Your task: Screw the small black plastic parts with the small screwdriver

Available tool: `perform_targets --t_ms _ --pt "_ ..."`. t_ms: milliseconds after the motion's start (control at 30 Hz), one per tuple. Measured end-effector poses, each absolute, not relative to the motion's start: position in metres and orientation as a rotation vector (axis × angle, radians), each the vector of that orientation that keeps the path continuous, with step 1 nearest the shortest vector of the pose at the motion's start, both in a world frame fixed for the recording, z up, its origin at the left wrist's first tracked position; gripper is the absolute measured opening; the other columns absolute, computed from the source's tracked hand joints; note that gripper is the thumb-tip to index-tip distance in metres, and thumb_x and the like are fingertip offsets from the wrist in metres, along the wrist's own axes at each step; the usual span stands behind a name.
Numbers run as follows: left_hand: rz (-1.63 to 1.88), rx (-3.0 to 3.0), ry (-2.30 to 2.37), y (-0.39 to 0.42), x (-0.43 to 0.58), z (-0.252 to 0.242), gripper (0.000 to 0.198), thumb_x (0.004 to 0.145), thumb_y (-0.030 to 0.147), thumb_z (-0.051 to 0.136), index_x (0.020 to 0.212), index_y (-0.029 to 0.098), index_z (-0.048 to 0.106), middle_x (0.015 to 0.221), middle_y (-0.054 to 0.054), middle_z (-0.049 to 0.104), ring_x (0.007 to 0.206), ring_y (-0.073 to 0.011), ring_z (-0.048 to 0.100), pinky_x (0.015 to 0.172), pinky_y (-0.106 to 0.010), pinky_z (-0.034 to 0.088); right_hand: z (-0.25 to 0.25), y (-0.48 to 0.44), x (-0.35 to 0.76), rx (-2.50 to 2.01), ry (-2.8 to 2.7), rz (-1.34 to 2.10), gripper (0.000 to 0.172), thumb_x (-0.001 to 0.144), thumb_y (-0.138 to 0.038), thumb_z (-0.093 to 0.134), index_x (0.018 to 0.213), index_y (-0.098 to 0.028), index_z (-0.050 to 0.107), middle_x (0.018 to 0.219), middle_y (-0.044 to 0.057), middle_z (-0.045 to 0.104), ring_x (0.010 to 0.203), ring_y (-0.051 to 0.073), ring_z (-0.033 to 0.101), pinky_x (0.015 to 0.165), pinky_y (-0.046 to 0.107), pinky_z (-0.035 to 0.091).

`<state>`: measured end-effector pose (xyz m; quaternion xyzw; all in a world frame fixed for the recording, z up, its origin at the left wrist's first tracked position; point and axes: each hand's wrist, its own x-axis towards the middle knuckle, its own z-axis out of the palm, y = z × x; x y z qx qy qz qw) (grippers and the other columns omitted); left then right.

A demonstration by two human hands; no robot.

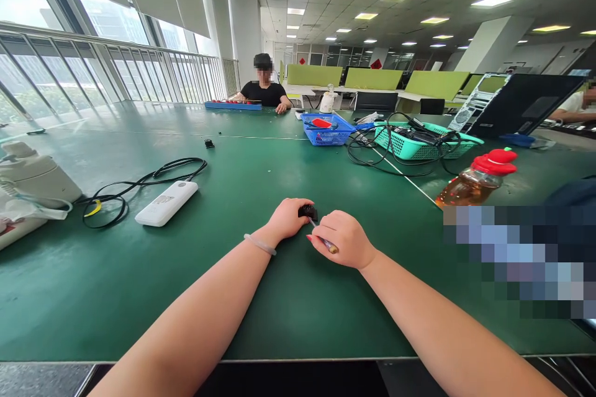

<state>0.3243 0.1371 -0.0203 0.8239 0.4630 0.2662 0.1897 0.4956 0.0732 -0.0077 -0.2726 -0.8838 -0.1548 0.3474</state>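
Observation:
My left hand (289,218), with a pale bangle at the wrist, holds a small black part (308,211) against the green table. Its fingers are closed on the part's left side, and the part's exact kind is too small to make out. In my right hand (343,238) is a slim screwdriver (332,248) with a grey metal shaft and a tan handle end. The shaft slants up and left to the black part; whether its tip sits in the part I cannot tell. Both hands are close together, just right of the table's middle.
At left lie a white power bank (166,203), a black cable (135,184) and a white bottle (37,173). Ahead stand a blue basket (328,136) and a teal basket (410,150) with cables. A red-capped bottle (477,180) is at right. A person (264,92) sits across the table (251,167).

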Motion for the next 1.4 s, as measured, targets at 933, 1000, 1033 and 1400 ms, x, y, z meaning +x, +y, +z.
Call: perform_targets --t_ms 933,1000,1033,1400 --pt "0.728 2.292 1.351 0.133 0.324 -0.018 0.046 0.076 0.019 0.066 0.121 0.022 0.062 0.116 -0.006 0.069 0.109 -0.0237 0.06 0.1 -0.036 0.046 -0.004 0.072 0.495 -0.748 -2.307 -0.453 0.029 0.091 -0.022 0.047 0.062 -0.019 0.054 0.06 -0.001 0.044 0.055 0.012 0.032 0.058 0.027 0.026" --pt "0.735 2.299 1.35 0.133 0.324 -0.018 0.045 0.076 0.019 0.066 0.12 0.021 0.062 0.116 -0.006 0.069 0.109 -0.024 0.06 0.099 -0.037 0.046 -0.005 0.073 0.494 -0.746 -2.313 -0.483 0.03 0.091 -0.022 0.046 0.063 -0.019 0.054 0.06 0.0 0.045 0.055 0.012 0.032 0.058 0.027 0.026" --pt "0.737 2.301 1.354 0.133 0.324 -0.019 0.045 0.076 0.019 0.066 0.12 0.021 0.062 0.116 -0.006 0.069 0.109 -0.0241 0.06 0.099 -0.037 0.046 -0.005 0.073 0.494 -0.744 -2.313 -0.495 0.03 0.091 -0.022 0.046 0.063 -0.019 0.055 0.06 0.0 0.045 0.055 0.013 0.032 0.059 0.027 0.027" --pt "0.739 2.301 1.351 0.134 0.323 -0.019 0.047 0.075 0.02 0.066 0.121 0.021 0.06 0.113 -0.006 0.069 0.105 -0.0254 0.061 0.094 -0.038 0.048 -0.003 0.073 0.496 -0.726 -2.275 -0.543 0.031 0.091 -0.021 0.047 0.06 -0.019 0.053 0.058 0.0 0.046 0.055 0.013 0.033 0.058 0.027 0.028"
